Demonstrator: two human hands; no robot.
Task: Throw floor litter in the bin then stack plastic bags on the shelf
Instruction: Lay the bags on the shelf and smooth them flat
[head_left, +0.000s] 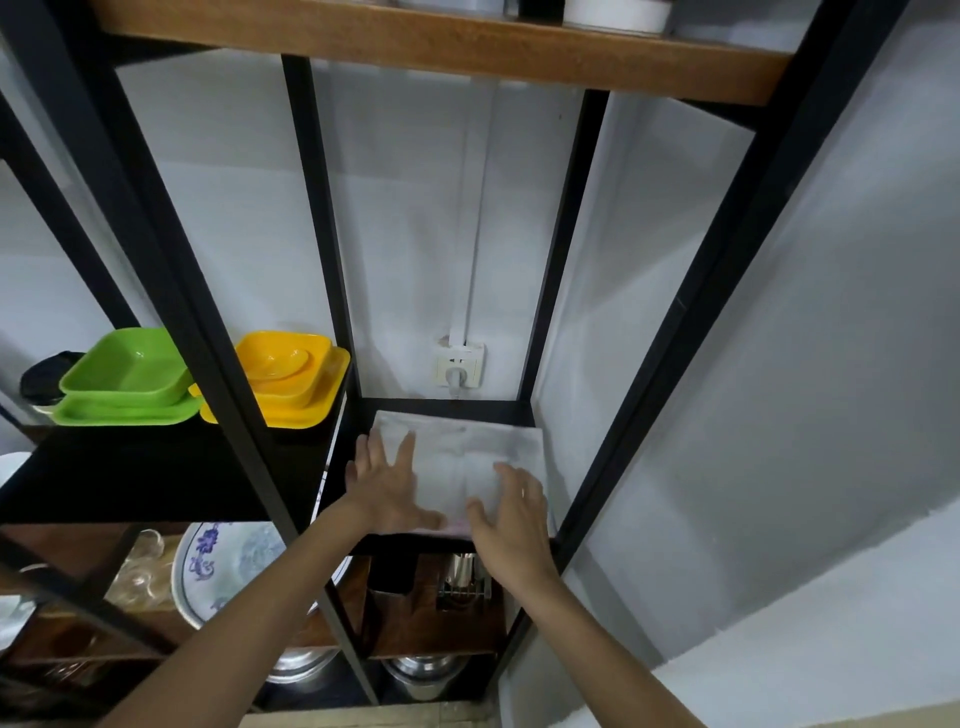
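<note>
A flat stack of pale grey plastic bags (467, 447) lies on the small black shelf (447, 406) in the right bay of the rack. A pinkish edge shows at the stack's front. My left hand (387, 486) rests flat on the stack's left front part, fingers spread. My right hand (511, 512) hovers over or touches the stack's right front corner, fingers apart and slightly curled. Neither hand grips anything. No bin or floor litter is in view.
Black rack posts (322, 218) frame the bay. Green dishes (124, 379) and yellow dishes (283, 376) sit on the left shelf. A wall socket with a plug (460, 369) is behind the stack. Plates, glasses and metal pots (415, 675) fill lower shelves. A wooden shelf (441, 52) is overhead.
</note>
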